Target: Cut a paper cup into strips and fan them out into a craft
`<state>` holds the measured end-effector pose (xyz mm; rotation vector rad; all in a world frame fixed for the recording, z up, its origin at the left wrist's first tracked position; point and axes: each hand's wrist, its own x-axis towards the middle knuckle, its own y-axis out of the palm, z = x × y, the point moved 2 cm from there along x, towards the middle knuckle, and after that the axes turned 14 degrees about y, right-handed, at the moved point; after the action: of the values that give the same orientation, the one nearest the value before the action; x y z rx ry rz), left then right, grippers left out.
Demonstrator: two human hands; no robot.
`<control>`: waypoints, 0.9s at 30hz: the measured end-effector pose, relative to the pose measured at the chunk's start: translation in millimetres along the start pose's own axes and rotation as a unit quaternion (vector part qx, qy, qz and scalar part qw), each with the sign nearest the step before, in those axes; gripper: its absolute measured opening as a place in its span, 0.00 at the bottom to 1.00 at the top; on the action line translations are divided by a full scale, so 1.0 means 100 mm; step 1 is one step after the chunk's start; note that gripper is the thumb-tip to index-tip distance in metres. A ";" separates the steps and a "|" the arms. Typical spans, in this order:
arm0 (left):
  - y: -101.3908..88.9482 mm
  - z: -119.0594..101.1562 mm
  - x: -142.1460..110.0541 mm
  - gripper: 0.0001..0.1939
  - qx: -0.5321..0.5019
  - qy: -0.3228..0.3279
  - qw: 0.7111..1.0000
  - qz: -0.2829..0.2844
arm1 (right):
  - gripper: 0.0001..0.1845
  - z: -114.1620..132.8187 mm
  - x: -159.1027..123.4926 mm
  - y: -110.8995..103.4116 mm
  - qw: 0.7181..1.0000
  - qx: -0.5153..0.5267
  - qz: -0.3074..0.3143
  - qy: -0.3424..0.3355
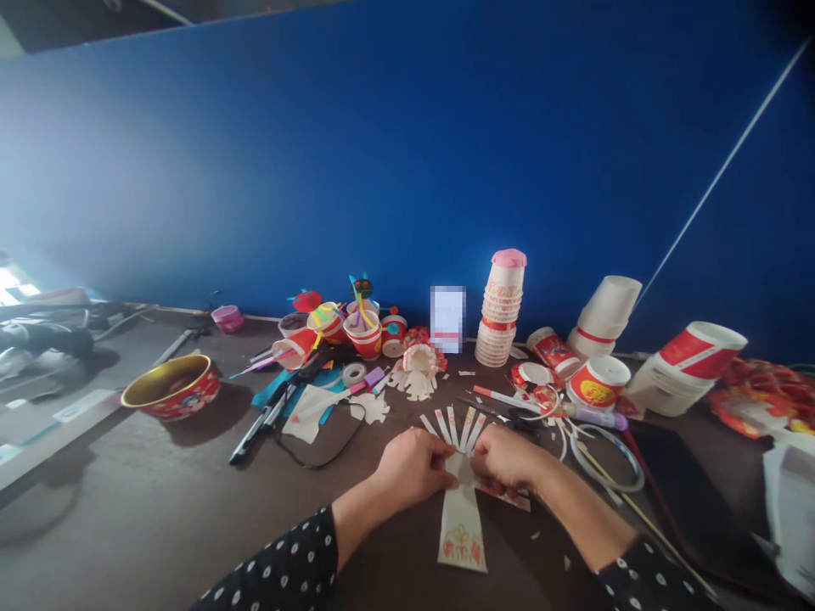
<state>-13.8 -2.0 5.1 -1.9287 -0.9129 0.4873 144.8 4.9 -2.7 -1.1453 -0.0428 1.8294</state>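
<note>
Slit paper cup [459,522], seemingly, pinched by left hand [413,468] and right hand [506,460]

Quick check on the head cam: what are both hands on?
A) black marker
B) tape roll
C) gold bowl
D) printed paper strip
D. The left hand and right hand meet on the printed paper strip, whose red-patterned end runs out below them toward the person.
</note>
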 end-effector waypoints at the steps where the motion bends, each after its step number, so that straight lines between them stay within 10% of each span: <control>1: 0.00 0.00 0.00 0.09 0.001 -0.001 1.000 0.002 | 0.13 0.00 0.00 0.00 1.000 0.000 0.003 0.001; 27: 0.01 0.01 0.00 0.10 -0.008 -0.002 1.000 0.005 | 0.13 -0.10 0.04 -0.06 0.998 -0.041 -0.042 -0.022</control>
<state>-14.0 -1.9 3.7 -1.9491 -0.9122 0.4903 155.6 6.9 -7.8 -1.1419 -0.1900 1.7922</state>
